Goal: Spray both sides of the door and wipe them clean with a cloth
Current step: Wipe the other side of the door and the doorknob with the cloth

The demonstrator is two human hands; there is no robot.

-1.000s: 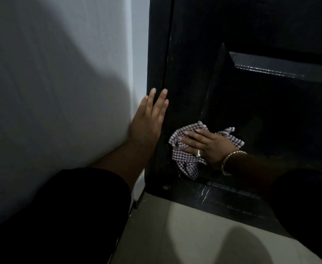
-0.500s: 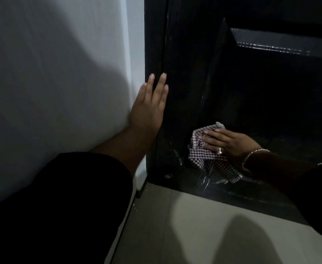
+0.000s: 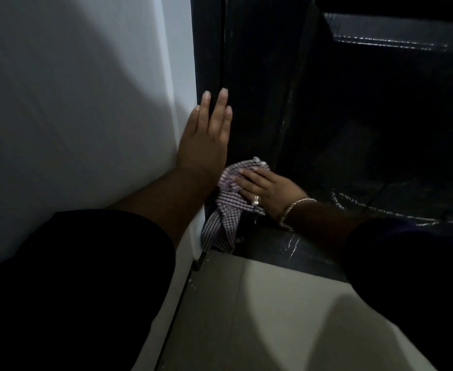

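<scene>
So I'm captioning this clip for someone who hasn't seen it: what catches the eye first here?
The checked cloth stands out, pressed flat by the right hand against the low corner of the dark door, near the floor. Next, the left hand rests with straight fingers on the door frame, beside the pale wall.

We find no text, label, brand, number or sign that can be read anywhere in this view.
</scene>
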